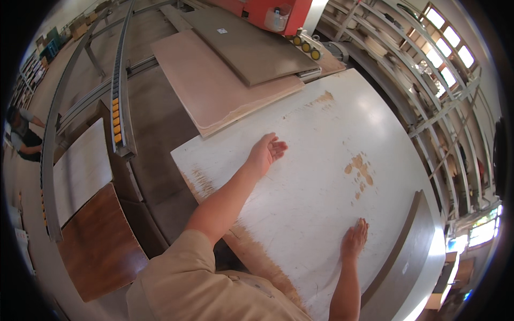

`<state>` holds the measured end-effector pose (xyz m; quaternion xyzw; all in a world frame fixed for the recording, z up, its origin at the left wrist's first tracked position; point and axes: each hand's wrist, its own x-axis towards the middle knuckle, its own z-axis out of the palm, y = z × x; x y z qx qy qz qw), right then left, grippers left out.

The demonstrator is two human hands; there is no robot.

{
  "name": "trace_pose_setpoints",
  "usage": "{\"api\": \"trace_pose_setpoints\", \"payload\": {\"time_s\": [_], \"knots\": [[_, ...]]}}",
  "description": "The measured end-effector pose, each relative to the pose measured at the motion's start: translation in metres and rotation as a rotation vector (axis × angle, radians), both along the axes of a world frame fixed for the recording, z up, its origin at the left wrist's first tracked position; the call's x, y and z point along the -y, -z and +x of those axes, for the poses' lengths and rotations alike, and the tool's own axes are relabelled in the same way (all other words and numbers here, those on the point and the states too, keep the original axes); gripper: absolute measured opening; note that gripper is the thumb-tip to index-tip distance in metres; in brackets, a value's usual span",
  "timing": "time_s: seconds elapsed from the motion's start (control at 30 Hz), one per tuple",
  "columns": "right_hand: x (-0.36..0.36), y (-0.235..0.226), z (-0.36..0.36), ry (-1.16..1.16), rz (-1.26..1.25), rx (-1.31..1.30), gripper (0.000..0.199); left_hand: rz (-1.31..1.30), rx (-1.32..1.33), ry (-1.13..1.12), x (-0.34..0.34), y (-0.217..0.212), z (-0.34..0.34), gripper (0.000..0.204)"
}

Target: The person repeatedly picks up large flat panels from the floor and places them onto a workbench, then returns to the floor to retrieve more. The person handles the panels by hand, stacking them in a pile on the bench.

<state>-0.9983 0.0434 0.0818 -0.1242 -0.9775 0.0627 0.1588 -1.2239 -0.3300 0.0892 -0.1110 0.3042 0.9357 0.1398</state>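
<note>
A worn white tabletop (316,176) spreads out below both my hands. My left hand (266,152) is over its left part, fingers loosely bent and nothing in them; whether it touches the surface I cannot tell. Nearer to me on the right, my right hand (355,239) is over the white surface with its fingers stretched out, holding nothing. A long grey-brown board (404,249) lies along the table's right edge, beside my right hand. Beyond my left hand is a pinkish-tan panel (198,85) with a ragged near edge, and a dark grey-brown panel (243,45) rests on top of it.
A red machine (305,16) with yellow-faced rollers (306,47) stands at the far end. Roller rails (120,85) run along the left, near a reddish-brown wooden board (101,243) and a pale board (83,168). Metal racks (428,107) line the right. Another person (24,134) is at far left.
</note>
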Motion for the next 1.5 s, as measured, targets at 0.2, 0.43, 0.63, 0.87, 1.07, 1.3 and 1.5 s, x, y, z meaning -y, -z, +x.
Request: {"api": "trace_pose_setpoints", "payload": {"time_s": [0.2,0.43,0.63,0.87,1.07,1.3,1.5], "knots": [[0.003,-0.006,-0.001,0.034,-0.016,0.002,0.046,-0.009,0.004,-0.129,-0.016,-0.003,-0.044,0.066],[0.004,-0.004,-0.001,0.051,-0.052,-0.024,0.045,0.079,-0.003,-0.235,-0.023,-0.002,-0.084,0.078],[0.003,-0.008,-0.004,0.063,-0.085,-0.008,0.045,0.096,0.081,-0.32,-0.062,-0.006,-0.095,0.056],[0.0,-0.008,-0.004,0.095,-0.24,-0.012,0.055,-0.196,0.183,-0.491,-0.124,-0.018,-0.028,0.056],[-0.053,-0.053,-0.063,0.045,-0.308,-0.256,0.076,-0.078,0.176,-0.389,-0.113,-0.016,0.055,0.051],[-0.07,-0.081,-0.213,-0.163,-0.275,0.214,0.056,-0.135,0.269,-0.28,-0.06,-0.031,0.191,0.045],[-0.019,-0.089,-0.228,-0.531,-1.087,0.503,0.049,-0.155,0.31,-0.116,-0.032,-0.051,0.314,0.044]]}}
